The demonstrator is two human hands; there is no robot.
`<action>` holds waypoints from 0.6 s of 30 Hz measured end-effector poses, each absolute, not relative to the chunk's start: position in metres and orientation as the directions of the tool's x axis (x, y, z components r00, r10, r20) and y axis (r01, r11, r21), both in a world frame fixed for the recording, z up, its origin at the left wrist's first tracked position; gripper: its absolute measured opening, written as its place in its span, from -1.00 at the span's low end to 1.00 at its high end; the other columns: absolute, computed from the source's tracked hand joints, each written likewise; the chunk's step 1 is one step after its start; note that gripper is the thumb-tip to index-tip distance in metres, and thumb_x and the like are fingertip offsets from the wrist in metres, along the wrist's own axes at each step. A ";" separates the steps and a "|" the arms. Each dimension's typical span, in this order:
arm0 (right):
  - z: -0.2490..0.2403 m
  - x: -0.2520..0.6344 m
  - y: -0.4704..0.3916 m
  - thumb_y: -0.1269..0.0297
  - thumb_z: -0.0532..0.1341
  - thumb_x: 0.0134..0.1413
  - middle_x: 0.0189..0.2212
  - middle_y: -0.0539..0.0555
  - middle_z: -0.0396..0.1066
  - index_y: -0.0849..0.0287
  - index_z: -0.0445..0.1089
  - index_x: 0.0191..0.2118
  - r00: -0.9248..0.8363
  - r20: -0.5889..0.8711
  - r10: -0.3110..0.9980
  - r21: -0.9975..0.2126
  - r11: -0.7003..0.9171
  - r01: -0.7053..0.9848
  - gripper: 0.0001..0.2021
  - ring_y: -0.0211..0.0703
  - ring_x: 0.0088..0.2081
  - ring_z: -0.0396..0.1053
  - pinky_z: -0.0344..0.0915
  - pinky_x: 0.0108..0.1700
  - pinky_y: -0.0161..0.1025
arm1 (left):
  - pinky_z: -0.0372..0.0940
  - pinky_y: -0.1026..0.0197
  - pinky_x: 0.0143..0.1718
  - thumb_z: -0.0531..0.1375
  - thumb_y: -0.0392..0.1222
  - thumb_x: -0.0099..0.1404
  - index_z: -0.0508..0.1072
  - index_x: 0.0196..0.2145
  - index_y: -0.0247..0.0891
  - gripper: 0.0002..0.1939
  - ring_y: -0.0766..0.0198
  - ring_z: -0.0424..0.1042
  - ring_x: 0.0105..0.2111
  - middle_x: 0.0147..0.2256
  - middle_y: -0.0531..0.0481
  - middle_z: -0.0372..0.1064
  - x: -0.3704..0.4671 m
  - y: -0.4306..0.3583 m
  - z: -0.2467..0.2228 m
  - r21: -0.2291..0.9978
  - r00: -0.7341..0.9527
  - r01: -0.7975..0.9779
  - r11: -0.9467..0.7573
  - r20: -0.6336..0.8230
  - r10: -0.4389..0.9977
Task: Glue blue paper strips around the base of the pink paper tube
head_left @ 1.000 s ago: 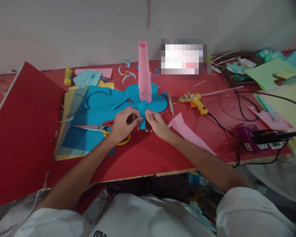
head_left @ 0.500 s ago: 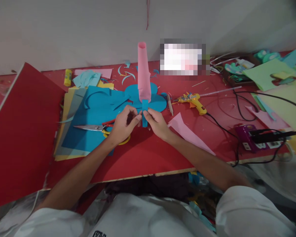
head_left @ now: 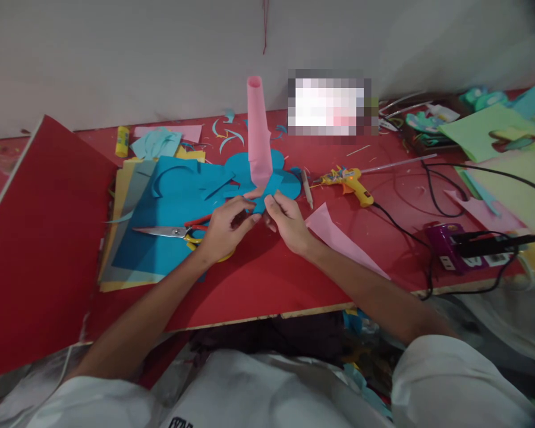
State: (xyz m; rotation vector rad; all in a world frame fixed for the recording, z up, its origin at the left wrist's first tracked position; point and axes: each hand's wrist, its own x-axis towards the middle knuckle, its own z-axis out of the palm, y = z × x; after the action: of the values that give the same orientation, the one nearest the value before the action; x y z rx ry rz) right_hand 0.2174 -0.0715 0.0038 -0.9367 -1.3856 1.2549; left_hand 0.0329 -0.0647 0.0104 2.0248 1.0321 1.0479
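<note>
Between my two hands is a blue paper strip (head_left: 271,185), tilted with its upper end leaning right. My right hand (head_left: 289,223) pinches it between thumb and fingers. My left hand (head_left: 229,229) has thumb and fingers closed on the strip's lower left end. Just behind the strip, a pink paper tube (head_left: 259,131) stands upright on a blue cloud-shaped paper cutout (head_left: 288,181). Scissors (head_left: 164,232) with red and yellow handles lie on blue paper (head_left: 138,249), their handles partly hidden by my left hand.
A yellow glue gun (head_left: 360,191) with a cord lies right of the cutout, near a marker-like stick (head_left: 307,190). A pink paper scrap (head_left: 343,244) is by my right forearm. A purple power strip (head_left: 446,252) sits at right, a glue stick (head_left: 122,141) at back left, a red board (head_left: 40,249) at left.
The blue strip has turned from upright to slanted, its top now leaning right. My left fingers have moved onto its lower end. The pink tube stays in place.
</note>
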 end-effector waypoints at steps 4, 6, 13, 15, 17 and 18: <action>0.008 0.216 -0.072 -0.34 0.21 0.33 -0.47 -0.08 0.21 0.06 0.58 -0.12 -0.189 0.140 0.972 -0.986 0.121 -0.112 -0.47 -0.30 -0.51 0.14 0.14 -0.52 -0.29 | 0.29 0.14 -0.21 0.21 0.03 0.54 0.45 -0.26 -0.19 -0.72 0.20 0.42 -0.29 -0.31 -0.01 0.46 0.034 -0.065 0.012 0.769 0.388 0.376 -0.517 0.376 0.841; 0.008 0.217 -0.071 -0.31 0.25 0.31 -0.50 -0.10 0.18 0.08 0.58 -0.17 -0.160 0.145 0.976 -0.983 0.123 -0.138 -0.50 -0.30 -0.52 0.13 0.11 -0.53 -0.29 | 0.28 0.15 -0.21 0.20 -0.02 0.53 0.43 -0.28 -0.19 -0.75 0.22 0.40 -0.30 -0.33 0.01 0.43 0.034 -0.066 0.013 0.758 0.389 0.388 -0.525 0.382 0.839; 0.005 0.218 -0.066 -0.30 0.33 0.23 -0.53 -0.11 0.19 0.08 0.60 -0.24 -0.045 0.149 0.988 -0.982 0.142 -0.121 -0.51 -0.33 -0.55 0.08 0.05 -0.53 -0.26 | 0.22 0.15 -0.26 0.17 -0.09 0.51 0.35 -0.31 -0.17 -0.79 0.23 0.30 -0.36 -0.37 0.04 0.35 0.035 -0.065 0.013 0.739 0.369 0.435 -0.514 0.374 0.851; 0.005 0.218 -0.066 -0.30 0.36 0.20 -0.53 -0.10 0.21 0.08 0.61 -0.26 -0.034 0.146 0.989 -0.982 0.140 -0.124 -0.51 -0.34 -0.55 0.08 0.05 -0.53 -0.25 | 0.22 0.15 -0.27 0.17 -0.11 0.50 0.35 -0.32 -0.17 -0.79 0.24 0.29 -0.37 -0.37 0.04 0.35 0.034 -0.064 0.013 0.738 0.370 0.435 -0.515 0.375 0.850; 0.004 0.218 -0.066 -0.32 0.35 0.19 -0.51 -0.08 0.25 0.08 0.60 -0.29 -0.021 0.138 0.990 -0.985 0.135 -0.109 -0.51 -0.34 -0.55 0.08 0.07 -0.53 -0.25 | 0.21 0.15 -0.27 0.18 -0.13 0.48 0.35 -0.34 -0.18 -0.80 0.24 0.29 -0.37 -0.38 0.05 0.34 0.034 -0.063 0.012 0.739 0.378 0.432 -0.517 0.372 0.848; 0.004 0.219 -0.065 -0.32 0.34 0.20 -0.50 -0.07 0.27 0.07 0.60 -0.28 -0.013 0.137 0.990 -0.986 0.135 -0.096 -0.50 -0.33 -0.54 0.08 0.08 -0.53 -0.25 | 0.20 0.16 -0.27 0.18 -0.14 0.48 0.34 -0.34 -0.18 -0.80 0.25 0.29 -0.38 -0.39 0.06 0.33 0.033 -0.063 0.012 0.739 0.382 0.431 -0.517 0.370 0.847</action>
State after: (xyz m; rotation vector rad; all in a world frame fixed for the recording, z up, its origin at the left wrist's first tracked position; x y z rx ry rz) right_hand 0.2188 -0.0654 0.0044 -1.0299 -1.2150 1.1661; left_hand 0.0335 -0.0631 0.0124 2.1088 1.0951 1.0173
